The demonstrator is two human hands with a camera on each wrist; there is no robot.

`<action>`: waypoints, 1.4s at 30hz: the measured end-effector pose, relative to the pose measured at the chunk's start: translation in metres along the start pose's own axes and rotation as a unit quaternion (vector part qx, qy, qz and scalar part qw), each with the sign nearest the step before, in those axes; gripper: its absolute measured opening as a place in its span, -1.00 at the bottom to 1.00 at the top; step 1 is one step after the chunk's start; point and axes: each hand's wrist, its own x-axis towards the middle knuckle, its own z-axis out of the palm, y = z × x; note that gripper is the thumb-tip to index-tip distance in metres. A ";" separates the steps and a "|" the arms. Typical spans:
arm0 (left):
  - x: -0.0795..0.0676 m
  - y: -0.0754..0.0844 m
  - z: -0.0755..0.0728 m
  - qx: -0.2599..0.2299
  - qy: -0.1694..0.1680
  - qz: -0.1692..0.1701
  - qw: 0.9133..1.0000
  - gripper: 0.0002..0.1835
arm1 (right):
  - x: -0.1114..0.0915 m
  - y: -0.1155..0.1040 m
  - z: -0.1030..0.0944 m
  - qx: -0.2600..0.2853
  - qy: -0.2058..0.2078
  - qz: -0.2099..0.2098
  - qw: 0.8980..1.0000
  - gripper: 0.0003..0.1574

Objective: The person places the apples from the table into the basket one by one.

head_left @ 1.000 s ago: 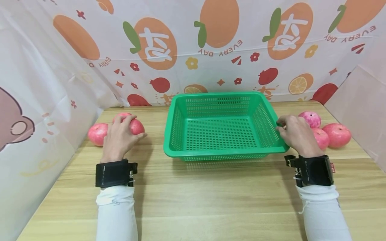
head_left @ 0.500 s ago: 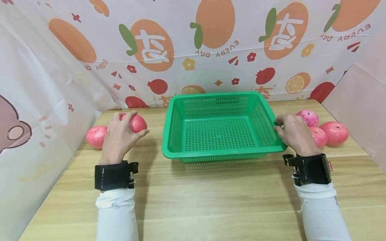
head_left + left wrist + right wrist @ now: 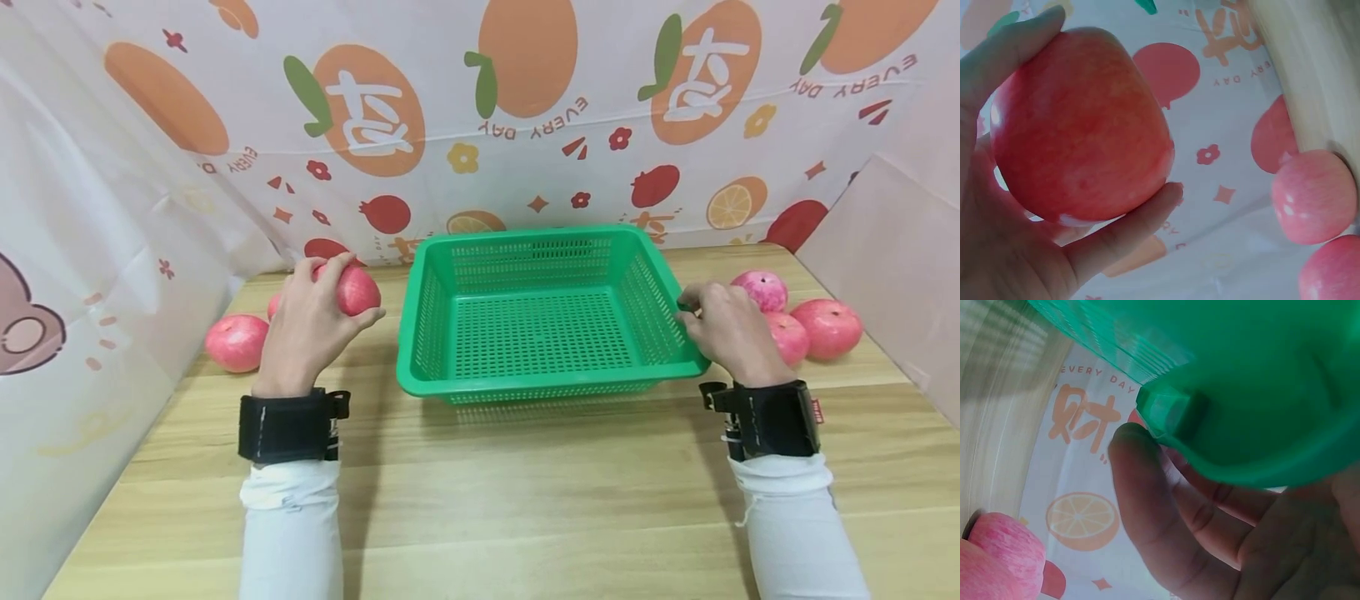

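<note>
My left hand [image 3: 303,325] grips a red apple [image 3: 357,291] and holds it above the table, left of the green plastic basket [image 3: 517,385]. In the left wrist view, thumb and fingers wrap round the apple [image 3: 1085,125] from both sides. My right hand [image 3: 727,329] holds the right rim of the basket, its fingers curled at the edge. The right wrist view shows the fingers [image 3: 1147,506] right under the green rim [image 3: 1254,472]. Inside the basket only its bare perforated floor shows.
Two apples lie at the left, one apple [image 3: 237,342] in plain sight and another apple [image 3: 273,307] mostly behind my left hand. Right of my right hand sit a streaked apple [image 3: 761,291] and two more apples [image 3: 827,329]. A printed fruit cloth [image 3: 450,108] hangs behind the wooden table [image 3: 540,492].
My left hand has lifted the apple off the table and moved it slightly to the right, uncovering part of another apple behind. The right hand stays on the basket rim.
</note>
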 end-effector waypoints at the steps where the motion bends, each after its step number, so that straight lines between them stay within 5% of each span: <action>1: 0.001 0.002 0.000 -0.001 0.000 0.003 1.000 -0.21 | 0.000 0.000 0.000 0.000 0.000 0.000 1.000 -0.67; 9: 0.006 0.015 -0.004 0.005 -0.003 0.013 1.000 -0.16 | 0.000 -0.002 -0.001 0.000 0.007 -0.004 1.000 -0.72; 23: 0.015 0.029 -0.002 0.075 0.050 0.108 0.990 -0.24 | -0.002 0.000 0.000 -0.002 -0.006 0.001 1.000 -0.68; 42: 0.032 0.050 0.007 0.059 0.002 0.124 0.990 -0.19 | -0.003 -0.002 0.000 -0.007 0.001 -0.006 1.000 -0.68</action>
